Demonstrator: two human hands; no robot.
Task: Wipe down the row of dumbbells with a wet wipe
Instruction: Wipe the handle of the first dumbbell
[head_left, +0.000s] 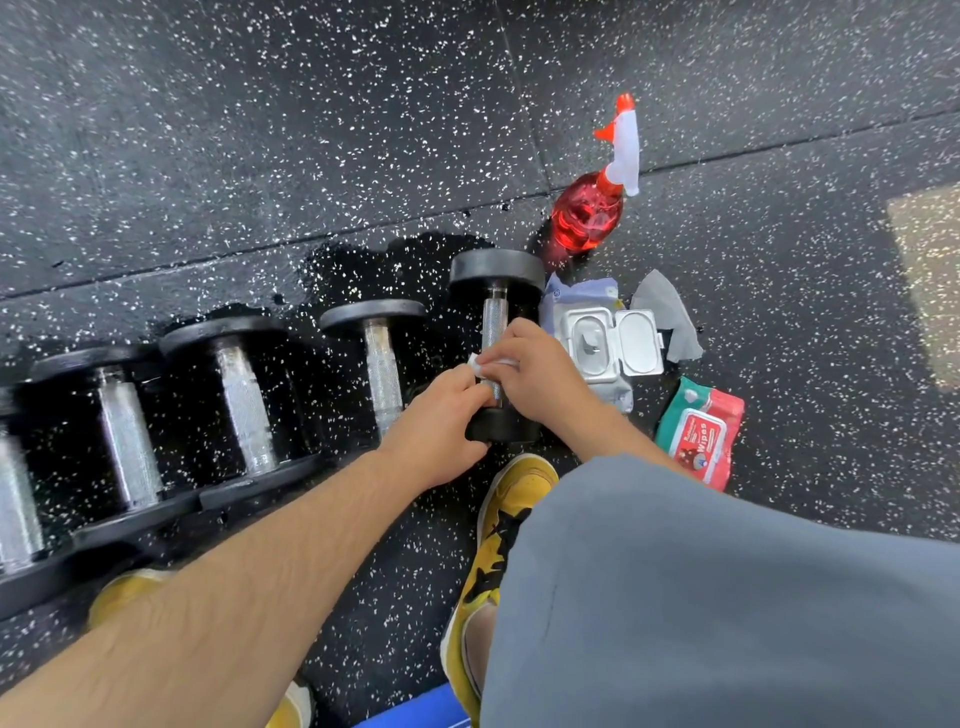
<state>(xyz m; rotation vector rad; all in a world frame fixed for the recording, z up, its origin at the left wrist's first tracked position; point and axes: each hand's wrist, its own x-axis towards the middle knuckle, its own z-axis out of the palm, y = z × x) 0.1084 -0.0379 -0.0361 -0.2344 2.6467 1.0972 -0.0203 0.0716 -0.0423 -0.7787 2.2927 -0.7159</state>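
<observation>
A black rubber floor (260, 130) flecked with white fills the view, with a dark wet patch (374, 265) by the weights. A leg in grey shorts (727, 597) takes up the lower right, above a yellow shoe (514, 499). The row of dumbbells (244, 400) lies side by side from the left edge to the middle, black heads and knurled steel handles. The rightmost dumbbell (496, 273) ends that row, and both hands are on it. The left hand (441, 426) grips its near head, fingers curled over the rim. The right hand (535, 374) is clenched round the handle with the white wet wipe (480, 366) pinched against the steel; whether the left fingers also touch the wipe is hard to tell. A red spray bottle (589, 218) with a white and orange trigger stands just beyond the far head. Beside the dumbbell lies a pale wipes pack (576, 291), its white lid (639, 340) flipped open. Nearer the leg is a red and green pack (701, 431) whose label reads "Wipes"; the smaller print is unreadable. A crumpled grey wipe (667, 312) lies by the open lid
</observation>
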